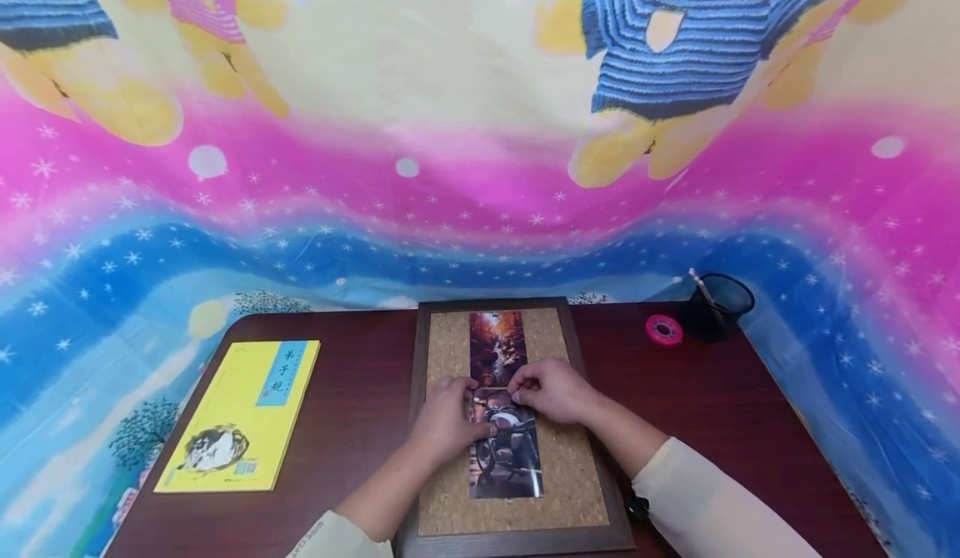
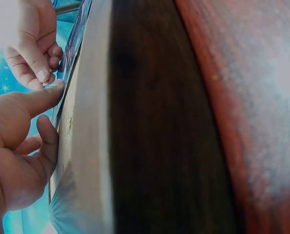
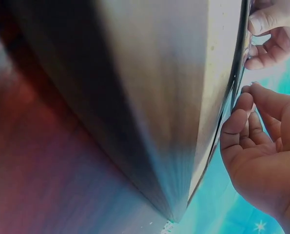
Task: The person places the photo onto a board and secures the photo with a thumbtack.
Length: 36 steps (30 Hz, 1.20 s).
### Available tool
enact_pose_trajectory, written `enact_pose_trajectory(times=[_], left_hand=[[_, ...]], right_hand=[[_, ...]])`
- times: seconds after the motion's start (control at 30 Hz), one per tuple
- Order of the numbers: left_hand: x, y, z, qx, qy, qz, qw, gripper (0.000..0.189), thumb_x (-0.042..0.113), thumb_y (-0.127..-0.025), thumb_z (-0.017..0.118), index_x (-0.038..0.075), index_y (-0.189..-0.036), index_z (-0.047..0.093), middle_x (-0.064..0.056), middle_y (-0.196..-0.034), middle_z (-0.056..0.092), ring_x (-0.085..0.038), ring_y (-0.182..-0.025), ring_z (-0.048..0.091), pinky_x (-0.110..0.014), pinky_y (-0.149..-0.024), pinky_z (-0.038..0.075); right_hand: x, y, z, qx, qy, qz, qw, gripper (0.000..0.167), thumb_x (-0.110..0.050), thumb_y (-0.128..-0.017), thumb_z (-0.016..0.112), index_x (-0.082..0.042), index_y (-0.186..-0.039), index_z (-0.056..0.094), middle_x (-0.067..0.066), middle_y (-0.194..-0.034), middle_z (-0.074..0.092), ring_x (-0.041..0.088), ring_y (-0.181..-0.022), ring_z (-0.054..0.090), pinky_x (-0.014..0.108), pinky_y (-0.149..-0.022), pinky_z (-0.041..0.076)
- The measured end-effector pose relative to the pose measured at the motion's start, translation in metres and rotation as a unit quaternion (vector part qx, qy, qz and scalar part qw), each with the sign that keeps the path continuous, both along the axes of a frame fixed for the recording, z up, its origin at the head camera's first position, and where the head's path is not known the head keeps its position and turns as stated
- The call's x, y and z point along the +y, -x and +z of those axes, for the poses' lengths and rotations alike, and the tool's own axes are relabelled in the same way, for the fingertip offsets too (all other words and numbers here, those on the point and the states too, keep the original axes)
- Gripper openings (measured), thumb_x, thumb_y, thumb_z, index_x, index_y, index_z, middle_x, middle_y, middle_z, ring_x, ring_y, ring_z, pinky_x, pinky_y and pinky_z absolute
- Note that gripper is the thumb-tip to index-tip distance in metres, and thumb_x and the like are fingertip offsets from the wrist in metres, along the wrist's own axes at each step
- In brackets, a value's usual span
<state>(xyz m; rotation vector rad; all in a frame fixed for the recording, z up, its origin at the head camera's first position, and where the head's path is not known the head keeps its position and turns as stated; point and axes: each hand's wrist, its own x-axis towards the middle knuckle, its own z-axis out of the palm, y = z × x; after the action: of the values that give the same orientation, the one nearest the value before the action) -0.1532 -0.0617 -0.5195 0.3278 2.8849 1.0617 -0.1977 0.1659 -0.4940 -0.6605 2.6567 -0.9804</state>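
A glossy photo of a motorcycle (image 1: 513,466) lies on a framed cork board (image 1: 450,504). Just above it on the board is a photo of an autumn stream (image 1: 497,346). My left hand (image 1: 447,418) rests at the motorcycle photo's upper left, its thumb pressing on the picture and a fingertip by the top corner. Close to the seam between the pictures, my right hand (image 1: 557,390) pinches the upper right corner of the motorcycle photo. Both wrist views look along the board's edge, with the left hand (image 2: 18,141) and right hand (image 3: 261,146) near each other.
A yellow book (image 1: 240,412) lies left of the board on the dark red table (image 1: 352,375). At the back right are a pink tape roll (image 1: 664,330) and a black mesh pen holder (image 1: 708,316). A printed curtain (image 1: 480,125) hangs behind.
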Motion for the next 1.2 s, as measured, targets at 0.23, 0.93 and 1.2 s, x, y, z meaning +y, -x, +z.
enact_pose_trajectory(times=[0.23,0.93,1.2], left_hand=[[-0.001,0.001,0.000,-0.013,0.003,0.001,0.9999,0.073,0.039,-0.070,0.096,0.002,-0.125,0.066,-0.011,-0.113,0.061,-0.025,-0.096,0.061,-0.046,-0.087,0.054],[-0.003,0.002,-0.001,-0.015,-0.002,-0.005,0.9999,0.073,0.038,-0.071,0.095,0.001,-0.126,0.066,-0.010,-0.112,0.059,-0.023,-0.095,0.060,-0.045,-0.088,0.053],[-0.003,0.003,-0.004,-0.016,-0.003,-0.005,0.9998,0.074,0.040,-0.071,0.095,0.002,-0.127,0.066,-0.010,-0.114,0.059,-0.024,-0.098,0.060,-0.045,-0.089,0.053]], right_hand=[[-0.008,0.003,0.001,0.008,-0.016,0.012,0.9998,0.007,-0.012,-0.092,0.077,-0.018,-0.092,0.079,-0.012,-0.084,0.071,0.006,-0.075,0.060,0.030,-0.071,0.051],[-0.026,0.020,0.005,0.008,-0.084,0.065,0.9943,0.017,-0.003,-0.091,0.071,-0.017,-0.086,0.080,-0.010,-0.085,0.071,0.007,-0.075,0.060,0.032,-0.072,0.051],[-0.033,0.025,0.008,0.003,-0.121,0.089,0.9887,0.018,-0.004,-0.091,0.071,-0.018,-0.082,0.078,-0.010,-0.082,0.069,0.008,-0.074,0.060,0.034,-0.075,0.053]])
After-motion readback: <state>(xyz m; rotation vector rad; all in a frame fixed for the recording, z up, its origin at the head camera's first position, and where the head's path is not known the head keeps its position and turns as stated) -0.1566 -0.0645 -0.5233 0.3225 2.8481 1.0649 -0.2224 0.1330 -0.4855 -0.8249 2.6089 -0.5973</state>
